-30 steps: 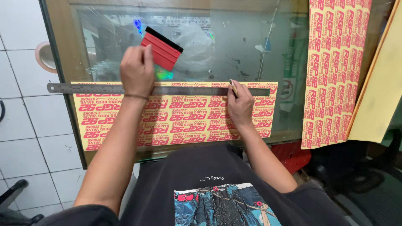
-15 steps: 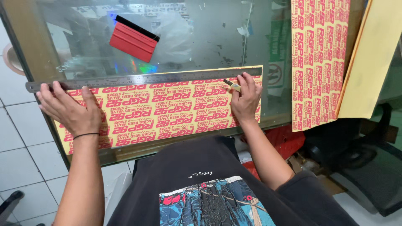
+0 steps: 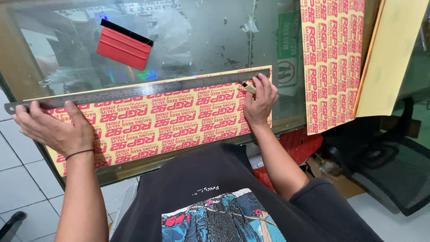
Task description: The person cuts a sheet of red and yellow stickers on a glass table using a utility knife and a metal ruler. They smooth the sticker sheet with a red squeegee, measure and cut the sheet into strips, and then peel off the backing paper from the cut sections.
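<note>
A yellow sticker sheet with rows of red printed labels lies on a glass tabletop. A long steel ruler lies along the sheet's upper edge. My left hand presses flat on the sheet's left end, fingertips on the ruler. My right hand rests on the sheet's right end and grips a small craft knife with its tip against the ruler's lower edge. A red squeegee with a black edge lies loose on the glass above the ruler.
A second sticker sheet of the same print lies at the right of the glass, with plain yellow sheets beside it. A black office chair stands at the lower right. White tiled floor shows at the left.
My left hand left the ruler's middle, beside the squeegee, and moved to the sheet's left end, where it now presses down. My right hand keeps the knife at the ruler's right end.
</note>
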